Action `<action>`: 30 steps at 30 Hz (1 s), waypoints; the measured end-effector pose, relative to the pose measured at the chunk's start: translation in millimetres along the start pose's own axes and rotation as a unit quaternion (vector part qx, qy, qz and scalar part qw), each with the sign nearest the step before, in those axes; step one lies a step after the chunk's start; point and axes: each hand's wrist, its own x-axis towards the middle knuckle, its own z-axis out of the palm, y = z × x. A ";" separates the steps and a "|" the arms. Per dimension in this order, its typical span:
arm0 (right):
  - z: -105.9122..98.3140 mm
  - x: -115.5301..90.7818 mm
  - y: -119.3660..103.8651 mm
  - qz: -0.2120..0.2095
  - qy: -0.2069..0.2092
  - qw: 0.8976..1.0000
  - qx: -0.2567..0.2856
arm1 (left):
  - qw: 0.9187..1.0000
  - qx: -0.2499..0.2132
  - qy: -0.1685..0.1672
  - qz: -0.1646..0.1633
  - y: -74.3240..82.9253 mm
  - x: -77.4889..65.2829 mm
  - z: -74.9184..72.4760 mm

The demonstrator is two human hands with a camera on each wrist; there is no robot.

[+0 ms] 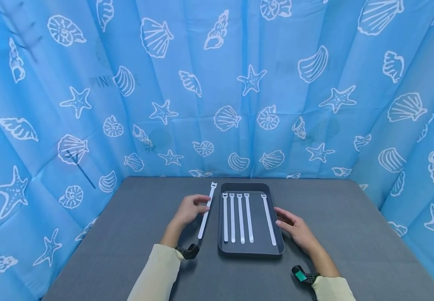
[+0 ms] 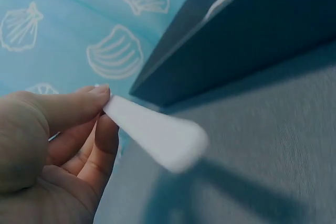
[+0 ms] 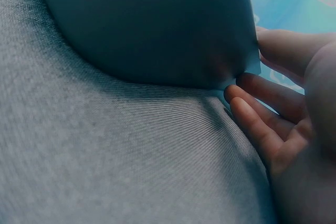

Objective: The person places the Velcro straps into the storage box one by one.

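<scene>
Between thumb and fingers, my left hand [image 1: 189, 209] pinches a white cable strap [image 1: 212, 192], long and flat with a slotted head at its far end. The strap slants beside the left wall of a dark grey tray [image 1: 251, 249]. In the left wrist view, the rounded tail of the strap [image 2: 165, 135] points toward the camera above its shadow. My right hand [image 1: 296, 230] rests its fingertips against the tray's right side, fingers loosely bent. The right wrist view shows the thumb at the edge of the tray [image 3: 152, 30] and the other fingers low beside it.
Inside the tray lie several more white straps [image 1: 241, 217], heads at the far end. Most are grouped at the left; one strap [image 1: 268, 219] lies apart near the right wall. A grey cloth [image 1: 352, 234] covers the table, with a blue seashell curtain [image 1: 209, 92] behind.
</scene>
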 end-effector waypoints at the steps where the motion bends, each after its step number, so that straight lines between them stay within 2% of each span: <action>1: 0.3 0.9 3.6 -0.002 0.002 1.000 -0.001 | 1.000 -0.005 -0.002 0.005 2.7 1.2 1.5; 5: 0.7 0.3 4.2 -0.006 0.005 1.000 0.002 | 0.999 -0.020 -0.008 0.027 14.3 4.8 8.0; 14: -0.6 -0.2 4.1 -0.002 0.001 1.000 0.004 | 0.998 -0.025 -0.025 0.051 37.2 12.4 26.0; 22: 0.0 0.2 3.5 -0.004 -0.003 1.000 0.005 | 0.997 -0.050 -0.032 0.044 50.5 18.9 45.6; 30: -0.2 0.7 3.9 0.003 0.002 1.000 0.005 | 0.994 -0.070 -0.068 0.041 56.1 27.7 65.8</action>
